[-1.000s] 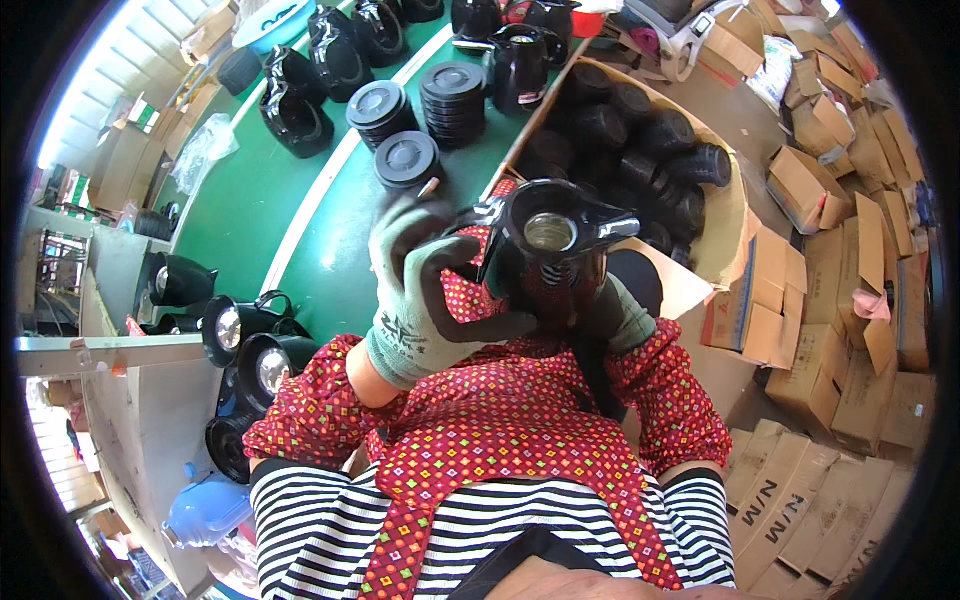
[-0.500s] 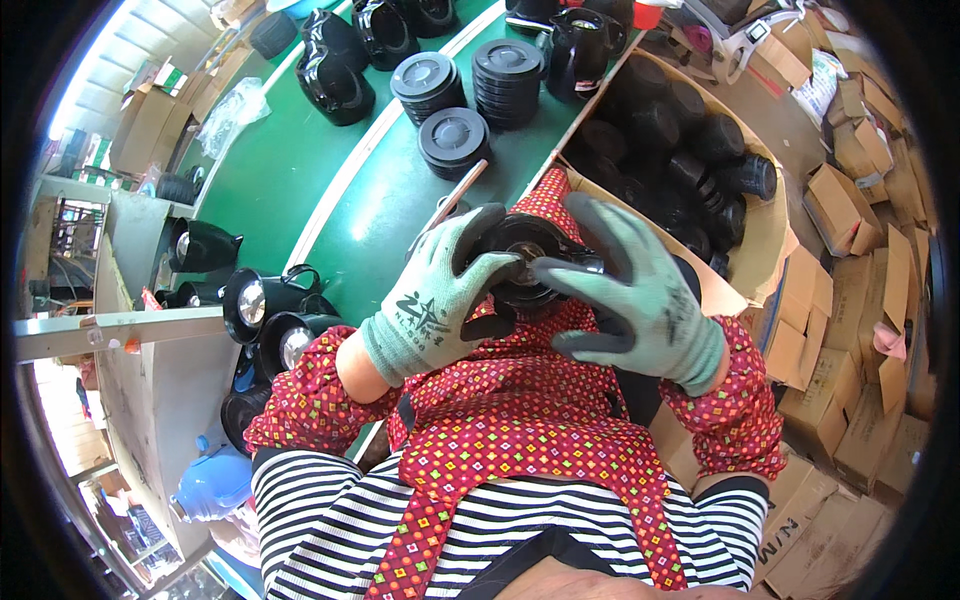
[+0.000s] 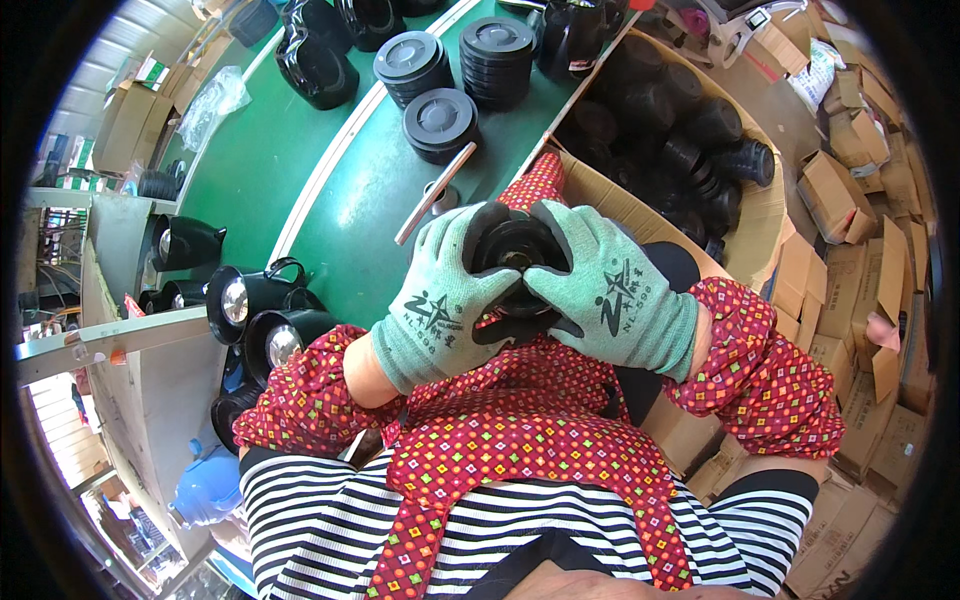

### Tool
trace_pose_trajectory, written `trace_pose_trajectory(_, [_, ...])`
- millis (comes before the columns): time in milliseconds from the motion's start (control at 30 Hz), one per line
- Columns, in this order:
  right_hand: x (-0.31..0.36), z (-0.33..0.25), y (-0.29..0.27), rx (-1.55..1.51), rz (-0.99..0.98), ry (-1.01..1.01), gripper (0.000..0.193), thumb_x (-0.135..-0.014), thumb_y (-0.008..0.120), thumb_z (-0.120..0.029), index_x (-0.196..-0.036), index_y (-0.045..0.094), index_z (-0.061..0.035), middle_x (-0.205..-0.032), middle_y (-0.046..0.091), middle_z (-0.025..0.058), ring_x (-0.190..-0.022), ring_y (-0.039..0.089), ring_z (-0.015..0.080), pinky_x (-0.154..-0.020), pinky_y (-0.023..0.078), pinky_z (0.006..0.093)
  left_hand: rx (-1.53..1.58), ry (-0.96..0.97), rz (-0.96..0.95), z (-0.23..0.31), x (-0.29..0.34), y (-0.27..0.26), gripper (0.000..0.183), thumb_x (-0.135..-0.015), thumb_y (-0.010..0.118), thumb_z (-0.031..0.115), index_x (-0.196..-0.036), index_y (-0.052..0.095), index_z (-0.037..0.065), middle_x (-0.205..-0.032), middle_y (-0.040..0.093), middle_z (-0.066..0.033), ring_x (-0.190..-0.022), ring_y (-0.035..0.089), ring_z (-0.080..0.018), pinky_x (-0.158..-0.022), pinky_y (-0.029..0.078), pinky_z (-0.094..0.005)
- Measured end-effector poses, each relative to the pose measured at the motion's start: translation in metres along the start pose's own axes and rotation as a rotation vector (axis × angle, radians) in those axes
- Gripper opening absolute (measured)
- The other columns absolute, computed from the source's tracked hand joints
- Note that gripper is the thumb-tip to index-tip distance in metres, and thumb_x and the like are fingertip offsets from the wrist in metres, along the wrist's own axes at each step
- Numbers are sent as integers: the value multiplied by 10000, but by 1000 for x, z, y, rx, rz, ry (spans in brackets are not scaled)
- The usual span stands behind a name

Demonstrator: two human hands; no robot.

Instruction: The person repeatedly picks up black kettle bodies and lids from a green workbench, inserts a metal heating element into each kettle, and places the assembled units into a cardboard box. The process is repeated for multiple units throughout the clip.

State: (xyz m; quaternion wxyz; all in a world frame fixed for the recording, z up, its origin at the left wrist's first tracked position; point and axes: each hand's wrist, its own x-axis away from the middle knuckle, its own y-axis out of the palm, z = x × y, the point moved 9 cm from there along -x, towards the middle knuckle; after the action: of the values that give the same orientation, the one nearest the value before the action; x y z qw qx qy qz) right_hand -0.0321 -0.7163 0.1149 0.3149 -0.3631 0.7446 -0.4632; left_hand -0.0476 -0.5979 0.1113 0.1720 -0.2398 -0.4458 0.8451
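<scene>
My left hand and my right hand, both in green gloves with dark palms, are wrapped around a black round part above my lap. Their thumbs meet over its centre, and the fingers curl about its rim from both sides. Much of the part is covered by the gloves, so its exact kind is unclear. Just beyond the left hand, a pale bar-like handle lies slantwise over a small metal piece at the table's edge. Stacked black round lids stand farther back on the green table.
Black jugs stand at the back of the table. More jugs with shiny insides lie at the left by a grey panel. On the right is a carton full of black round parts, with cardboard boxes piled beyond.
My right hand has closed onto the black part from the right, where its fingers were spread before. Both thumbs now meet over the part's centre. The view has shifted slightly.
</scene>
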Motion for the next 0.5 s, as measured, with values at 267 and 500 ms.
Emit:
trace_pose_trajectory(267, [5,12,-5,-20,23,99,682,-634,907,-173,-1278,684,-153,-1540,451,268,-1304,534,488,-1084,505,529,60,10,97,-6,-4,-2,597,-673,979,254,-1197,731,112,-1498,517,-263,-1375,510,-482,-1147,421,-561])
trace_pose_trajectory(500, [10,53,-23,-795,168,343,739,-958,775,-231,-1570,426,-8,-1420,578,217,-1323,597,289,-1107,492,392,199,-48,161,-25,-3,-7,1318,-591,1038,300,-1645,302,9,-1464,564,-251,-1353,569,-434,-1152,437,-497])
